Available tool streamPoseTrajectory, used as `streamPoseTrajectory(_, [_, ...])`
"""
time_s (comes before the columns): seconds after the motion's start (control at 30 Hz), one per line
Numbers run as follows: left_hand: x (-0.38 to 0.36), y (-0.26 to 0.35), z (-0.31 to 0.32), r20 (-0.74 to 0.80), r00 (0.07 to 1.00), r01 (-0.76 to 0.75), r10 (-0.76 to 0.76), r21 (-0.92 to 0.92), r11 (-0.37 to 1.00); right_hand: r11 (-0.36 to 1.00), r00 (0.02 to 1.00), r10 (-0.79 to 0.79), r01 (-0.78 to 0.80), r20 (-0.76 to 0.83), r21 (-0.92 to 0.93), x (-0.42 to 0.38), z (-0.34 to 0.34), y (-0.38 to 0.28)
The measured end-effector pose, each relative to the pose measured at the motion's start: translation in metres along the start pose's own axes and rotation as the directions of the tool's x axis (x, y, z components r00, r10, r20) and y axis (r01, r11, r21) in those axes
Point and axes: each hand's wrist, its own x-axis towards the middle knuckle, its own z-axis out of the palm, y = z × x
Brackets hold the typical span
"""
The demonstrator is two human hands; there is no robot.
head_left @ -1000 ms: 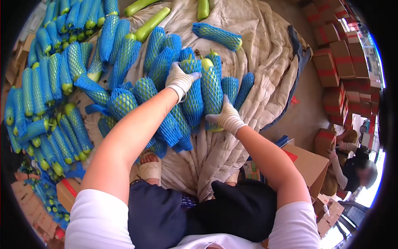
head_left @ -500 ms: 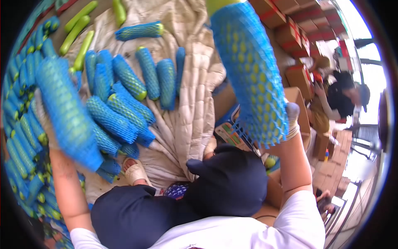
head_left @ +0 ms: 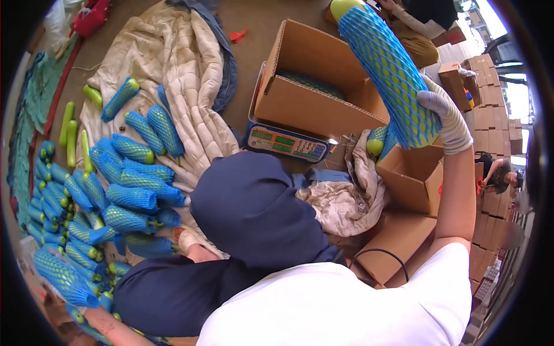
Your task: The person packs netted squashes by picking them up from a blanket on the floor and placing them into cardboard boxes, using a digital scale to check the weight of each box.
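My right hand (head_left: 447,112), in a whitish glove, is wrapped round a long green vegetable in blue foam netting (head_left: 389,72), raised at the upper right near an open cardboard box (head_left: 323,98). Another netted vegetable (head_left: 63,277) is at the lower left, at the end of my left forearm. The fingers of my left hand are hidden behind it. Many more netted vegetables (head_left: 133,197) lie in a pile on and beside a cream quilted cloth (head_left: 187,57). A few bare green ones (head_left: 71,143) lie at the pile's upper left.
The open box stands on a scale (head_left: 287,142) with a lit display. Smaller cardboard boxes (head_left: 410,181) are at my right. Stacked cartons (head_left: 490,115) line the far right. One person (head_left: 427,17) is at the top right, another (head_left: 501,174) farther off.
My view has turned to the right, bringing the open box and scale into sight. Both netted vegetables have moved apart, the left one lower towards the edge, the right one still raised.
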Motion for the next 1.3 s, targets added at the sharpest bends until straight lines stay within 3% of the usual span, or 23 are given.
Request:
streamPoseTrajectory(0.07, [-0.003,0.007,0.015,0.010,1.000,-0.015,0.014,0.051,0.999,0.987,0.997,0.079,-0.080,-0.011,-0.136,0.006,-0.020,0.011])
streamPoseTrajectory(0.37, [0.004,-0.028,0.090,0.029,0.998,-0.059,0.056,0.090,0.994,0.995,0.995,0.095,-0.095,0.021,-0.019,0.019,-0.002,0.024])
streamPoseTrajectory(0.53, [0.025,-0.089,0.152,-0.166,0.978,-0.141,0.129,-0.061,0.988,0.998,0.999,0.033,-0.032,0.010,-0.062,0.026,0.011,0.024])
streamPoseTrajectory(0.6, [0.032,-0.104,0.164,-0.174,0.975,-0.136,0.140,0.035,0.990,0.997,0.999,0.036,-0.036,0.011,-0.063,0.027,0.017,0.018])
streamPoseTrajectory(0.63, [0.034,-0.109,0.167,-0.248,0.952,-0.160,0.180,0.097,0.982,0.997,0.999,0.048,-0.048,0.010,-0.068,0.028,0.018,0.016])
streamPoseTrajectory(0.8, [0.042,-0.117,0.168,-0.408,0.898,-0.108,0.165,0.161,0.981,0.998,0.999,0.037,-0.038,-0.010,-0.057,0.028,0.044,0.009])
streamPoseTrajectory(0.93, [0.048,-0.120,0.169,-0.461,0.877,-0.096,0.137,0.111,0.989,0.999,0.997,0.035,-0.034,0.073,-0.015,0.042,0.090,0.012])
streamPoseTrajectory(1.07, [0.056,-0.125,0.173,-0.520,0.835,-0.106,0.181,0.171,0.980,1.000,0.948,-0.017,0.015,0.317,0.006,0.088,0.162,0.023])
streamPoseTrajectory(1.13, [0.058,-0.129,0.178,-0.543,0.819,-0.105,0.187,0.178,0.978,0.999,0.880,0.037,-0.048,0.473,0.012,0.127,0.190,0.042])
streamPoseTrajectory(1.3, [0.055,-0.133,0.186,-0.593,0.776,-0.104,0.213,0.212,0.972,0.956,0.736,0.269,-0.283,0.622,-0.078,0.211,0.278,0.114])
